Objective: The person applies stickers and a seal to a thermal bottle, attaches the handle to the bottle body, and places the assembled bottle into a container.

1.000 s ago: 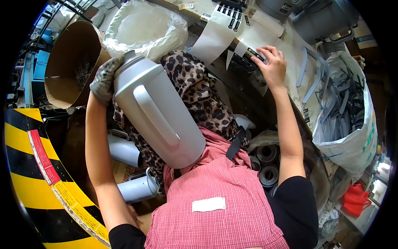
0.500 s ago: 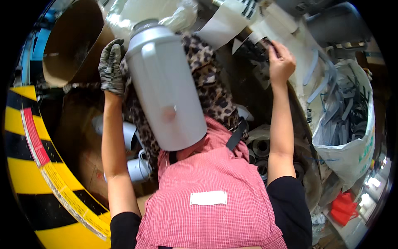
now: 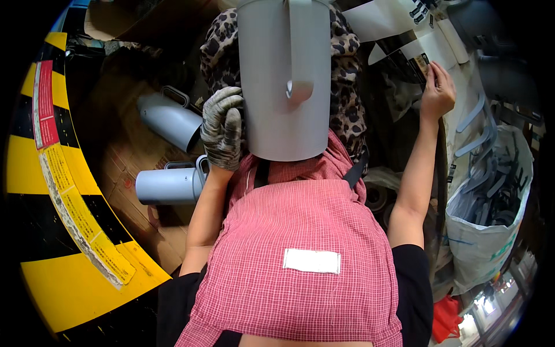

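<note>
A large grey plastic jug with a long handle lies on my lap, its base toward me. My left hand, in a striped, soiled glove, is beside the jug's left wall. Its fingers are loosely curled with a gap to the thumb, and they grip nothing; whether they touch the wall is hard to tell. Out to the right, my bare right hand pinches the edge of a dark printed label between thumb and fingertips. White label sheets lie just beyond it.
Two smaller grey jugs lie on cardboard to the left. A yellow-and-black striped edge curves along that side. At right stands a white sack of grey plastic handles. A red bag lies below it.
The view has shifted, and the jug now stands straighter with its handle facing up. My left hand has come in lower along its side, fingers more curled. My right hand still pinches the label.
</note>
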Available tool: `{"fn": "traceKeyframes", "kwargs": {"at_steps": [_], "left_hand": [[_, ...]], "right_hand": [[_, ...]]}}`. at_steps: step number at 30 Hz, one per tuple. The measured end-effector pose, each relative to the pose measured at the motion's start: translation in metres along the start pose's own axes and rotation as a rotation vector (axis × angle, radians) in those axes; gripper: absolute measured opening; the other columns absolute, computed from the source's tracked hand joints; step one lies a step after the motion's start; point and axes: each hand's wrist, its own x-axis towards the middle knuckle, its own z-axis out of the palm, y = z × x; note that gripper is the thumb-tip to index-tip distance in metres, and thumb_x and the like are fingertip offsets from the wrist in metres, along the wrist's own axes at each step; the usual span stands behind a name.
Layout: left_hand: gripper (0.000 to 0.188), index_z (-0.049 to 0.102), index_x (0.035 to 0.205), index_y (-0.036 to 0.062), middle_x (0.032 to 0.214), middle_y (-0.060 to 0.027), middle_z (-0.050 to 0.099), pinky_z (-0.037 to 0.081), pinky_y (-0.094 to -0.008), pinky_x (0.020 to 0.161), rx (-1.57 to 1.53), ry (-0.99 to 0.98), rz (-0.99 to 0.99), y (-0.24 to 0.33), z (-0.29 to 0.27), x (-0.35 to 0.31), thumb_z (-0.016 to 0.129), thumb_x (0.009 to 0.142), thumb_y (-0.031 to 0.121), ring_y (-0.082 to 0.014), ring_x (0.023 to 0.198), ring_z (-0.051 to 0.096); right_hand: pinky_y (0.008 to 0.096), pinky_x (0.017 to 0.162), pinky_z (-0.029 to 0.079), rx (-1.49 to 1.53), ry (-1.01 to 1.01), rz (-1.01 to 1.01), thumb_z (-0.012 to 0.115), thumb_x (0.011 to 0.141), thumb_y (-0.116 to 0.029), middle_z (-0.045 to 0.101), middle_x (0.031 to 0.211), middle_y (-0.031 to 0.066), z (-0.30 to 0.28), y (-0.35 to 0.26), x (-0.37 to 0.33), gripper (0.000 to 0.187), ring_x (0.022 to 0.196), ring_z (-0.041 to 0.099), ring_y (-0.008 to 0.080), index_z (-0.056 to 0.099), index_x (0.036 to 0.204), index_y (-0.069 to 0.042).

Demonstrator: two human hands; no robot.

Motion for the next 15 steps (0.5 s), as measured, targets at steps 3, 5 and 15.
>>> {"fn": "traceKeyframes", "kwargs": {"at_steps": [3,5,15], "left_hand": [[0.035,0.066,0.118,0.0034,0.132,-0.0132,0.061,0.040,-0.0421,0.111,0.089,-0.061,0.104,0.006,-0.006,-0.005,0.061,0.101,0.034,-0.0311,0.127,0.054],[0.067,0.058,0.133,0.0080,0.143,-0.0142,0.054,0.028,-0.0478,0.119,0.276,-0.212,0.361,0.016,-0.015,-0.013,0.064,0.089,0.059,-0.0338,0.140,0.042],[0.059,0.048,0.146,0.0050,0.158,-0.0182,0.041,0.019,-0.0544,0.124,0.340,-0.378,0.445,-0.005,0.004,-0.024,0.065,0.090,0.013,-0.0402,0.152,0.028]], "right_hand": [[0.0349,0.083,0.053,0.138,0.018,0.005,0.078,0.086,-0.011,0.073,0.104,0.0043,-0.019,-0.033,0.001,0.007,0.091,0.068,0.0237,0.078,0.092,-0.008],[0.0295,0.080,0.052,0.537,-0.135,0.128,0.073,0.089,0.000,0.070,0.103,0.0073,-0.045,-0.088,-0.012,0.007,0.094,0.066,0.0178,0.074,0.096,-0.002],[0.0231,0.081,0.057,1.357,-1.188,0.665,0.076,0.084,0.006,0.068,0.093,0.0042,-0.078,-0.214,-0.011,0.026,0.086,0.068,0.0094,0.064,0.107,0.002]]}}
